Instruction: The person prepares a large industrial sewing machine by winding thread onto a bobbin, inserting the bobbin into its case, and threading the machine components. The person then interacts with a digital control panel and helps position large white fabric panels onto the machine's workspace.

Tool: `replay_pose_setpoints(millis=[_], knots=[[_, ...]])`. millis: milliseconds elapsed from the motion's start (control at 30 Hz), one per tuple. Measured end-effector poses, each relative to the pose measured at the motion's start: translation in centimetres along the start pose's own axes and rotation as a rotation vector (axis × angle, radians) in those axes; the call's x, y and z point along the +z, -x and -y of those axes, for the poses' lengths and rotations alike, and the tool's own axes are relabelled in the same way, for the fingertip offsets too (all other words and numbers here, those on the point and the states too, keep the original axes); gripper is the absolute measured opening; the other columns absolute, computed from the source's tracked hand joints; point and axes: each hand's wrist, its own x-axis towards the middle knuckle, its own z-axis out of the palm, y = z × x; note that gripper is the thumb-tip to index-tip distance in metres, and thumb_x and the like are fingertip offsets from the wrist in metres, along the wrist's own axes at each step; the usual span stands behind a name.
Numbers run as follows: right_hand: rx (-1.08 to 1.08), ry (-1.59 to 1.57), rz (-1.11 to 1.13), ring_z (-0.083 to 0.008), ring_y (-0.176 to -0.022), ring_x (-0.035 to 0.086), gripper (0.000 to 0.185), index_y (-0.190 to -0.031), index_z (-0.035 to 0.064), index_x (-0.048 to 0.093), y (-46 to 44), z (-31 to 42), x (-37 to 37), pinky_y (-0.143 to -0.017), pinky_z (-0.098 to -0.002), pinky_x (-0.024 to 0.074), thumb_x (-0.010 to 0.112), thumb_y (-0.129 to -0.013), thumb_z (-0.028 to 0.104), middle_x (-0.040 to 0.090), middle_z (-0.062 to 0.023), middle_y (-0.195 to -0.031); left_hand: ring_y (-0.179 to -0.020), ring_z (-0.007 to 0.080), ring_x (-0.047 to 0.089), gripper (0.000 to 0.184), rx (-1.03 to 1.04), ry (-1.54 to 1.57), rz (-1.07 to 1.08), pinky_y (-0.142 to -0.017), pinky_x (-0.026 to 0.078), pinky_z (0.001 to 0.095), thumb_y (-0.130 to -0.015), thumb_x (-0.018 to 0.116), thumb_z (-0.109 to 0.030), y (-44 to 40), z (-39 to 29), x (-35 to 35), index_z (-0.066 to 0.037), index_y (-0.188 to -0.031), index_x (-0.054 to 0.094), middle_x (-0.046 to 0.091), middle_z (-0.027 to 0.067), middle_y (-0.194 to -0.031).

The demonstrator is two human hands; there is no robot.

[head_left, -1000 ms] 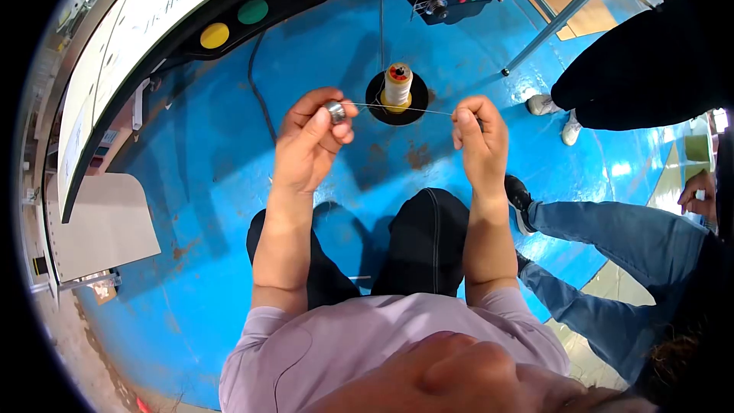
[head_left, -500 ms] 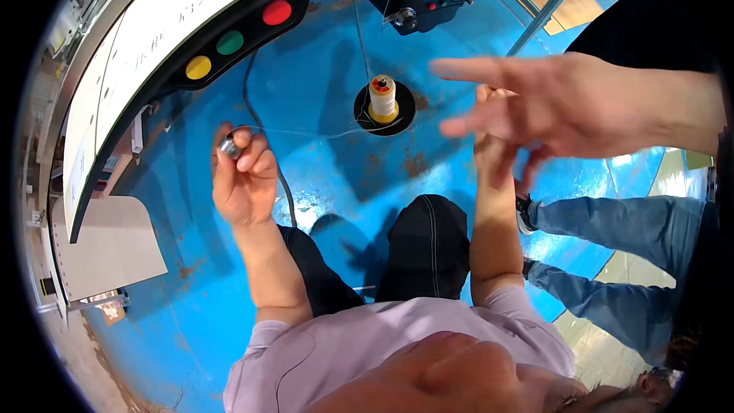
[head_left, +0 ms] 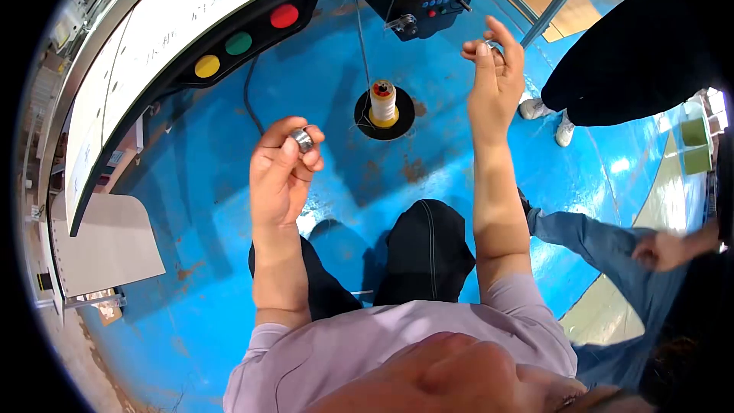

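Between the thumb and fingers of my left hand [head_left: 281, 176] is a small silver metal bobbin [head_left: 301, 140]. My right hand [head_left: 495, 80] is raised at the upper right, its fingers bent together around something small and shiny that I cannot make out. Beyond and between both hands, a spool of white thread [head_left: 383, 104] stands upright on a round black base [head_left: 405, 116]. A thin metal rod [head_left: 360, 34] rises behind the spool. No thread can be clearly seen between my hands.
A black control box [head_left: 430, 1] with a pale wheel is at the top. The curved table edge [head_left: 172, 19] carries red, green and yellow buttons [head_left: 238, 43]. On the right are one person's dark-clothed legs [head_left: 604, 69] and another person's hand [head_left: 664, 251] and jeans.
My left hand has moved right with the bobbin since the last frame. My right hand has risen. The other person's hand that reached across it has drawn back to the right.
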Motion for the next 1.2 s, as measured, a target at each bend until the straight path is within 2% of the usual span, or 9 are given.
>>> replay_pose_setpoints(millis=[67,167,300,400,467,533,767,1000,1200], knots=[[0.089,-0.231,-0.035,-0.0187,-0.094,0.066,0.028,-0.124,-0.0009,0.051,0.0,0.2,0.3,-0.083,-0.0295,0.0548,0.056,-0.097,0.003,0.054,-0.0108,-0.114,-0.081,0.014,0.062,0.028,-0.001,-0.002,-0.009,-0.071,0.054,0.0283,-0.098,0.06,-0.013,-0.2,0.1,0.8,0.0,-0.122,0.06,0.067,0.0164,-0.106],[0.095,-0.265,-0.055,-0.0216,-0.094,0.068,0.029,-0.123,-0.0036,0.049,0.3,-0.3,0.1,-0.082,-0.0303,0.0556,0.058,-0.096,0.002,0.057,-0.0137,-0.116,-0.081,0.0139,0.062,0.026,-0.014,-0.032,0.011,-0.072,0.055,0.0284,-0.098,0.059,-0.013,-0.4,0.1,1.3,0.0,-0.121,0.06,0.068,0.0167,-0.106],[0.174,-0.266,-0.027,-0.0176,-0.088,0.065,0.023,-0.12,-0.0041,0.05,1.9,0.9,0.5,-0.077,-0.0299,0.0541,0.053,-0.098,0.003,0.059,-0.0136,-0.112,-0.084,0.0133,0.063,0.027,-0.033,-0.048,-0.013,-0.074,0.056,0.0279,-0.098,0.059,-0.013,-0.4,-0.2,1.5,-0.001,-0.122,0.06,0.068,0.0162,-0.108],[0.232,-0.34,-0.006,-0.0144,-0.082,0.06,0.02,-0.117,-0.0025,0.052,3.1,1.2,0.9,-0.071,-0.0279,0.0499,0.047,-0.101,0.009,0.059,-0.0127,-0.109,-0.083,0.0132,0.063,0.026,-0.032,-0.039,0.0,-0.073,0.056,0.0281,-0.098,0.059,-0.013,-0.3,-0.5,0.9,-0.001,-0.121,0.061,0.068,0.0157,-0.107],[0.409,-0.641,0.113,-0.0126,-0.078,0.054,0.021,-0.112,-0.0002,0.054,3.8,1.6,1.1,-0.065,-0.0256,0.0442,0.042,-0.103,0.014,0.059,-0.012,-0.105,-0.083,0.0132,0.063,0.026,-0.025,-0.043,-0.011,-0.073,0.056,0.028,-0.098,0.059,-0.013,-0.1,-0.8,0.6,-0.001,-0.121,0.061,0.068,0.0155,-0.106],[0.516,-0.676,0.103,-0.0115,-0.071,0.05,0.022,-0.109,0.0013,0.054,4.8,3.0,2.2,-0.06,-0.024,0.0385,0.039,-0.104,0.017,0.06,-0.0118,-0.102,-0.082,0.0132,0.063,0.025,-0.007,-0.056,-0.022,-0.073,0.056,0.0279,-0.098,0.059,-0.012,0.3,-1.2,0.5,0.0,-0.12,0.061,0.068,0.0154,-0.106],[0.605,-0.613,0.558,-0.0071,-0.06,0.043,0.024,-0.1,0.0045,0.054,9.1,4.8,5.8,-0.055,-0.0214,0.0345,0.042,-0.105,0.025,0.058,-0.006,-0.081,-0.077,0.0126,0.062,0.023,0.002,-0.316,-0.073,-0.071,0.055,0.0282,-0.093,0.063,-0.012,1.7,-2.8,0.7,0.0,-0.113,0.064,0.07,0.0146,-0.101],[0.785,-0.568,0.582,-0.0069,-0.056,0.042,0.026,-0.095,0.0064,0.053,14.8,2.9,9.6,-0.051,-0.0216,0.033,0.042,-0.105,0.027,0.056,-0.0044,-0.074,-0.076,0.0125,0.061,0.024,0.16,-0.318,-0.19,-0.071,0.053,0.0273,-0.094,0.062,-0.008,4.7,-7.0,-0.8,0.001,-0.116,0.061,0.07,0.0149,-0.103],[0.769,-0.386,0.667,-0.0048,-0.052,0.04,0.029,-0.092,0.0074,0.053,21.4,-2.0,11.8,-0.046,-0.0209,0.0281,0.043,-0.105,0.031,0.056,-0.0024,-0.071,-0.074,0.0145,0.063,0.029,0.467,-0.542,-0.325,-0.069,0.053,0.0278,-0.092,0.068,-0.015,7.9,-12.0,-1.4,0.001,-0.114,0.059,0.069,0.0193,-0.099]])
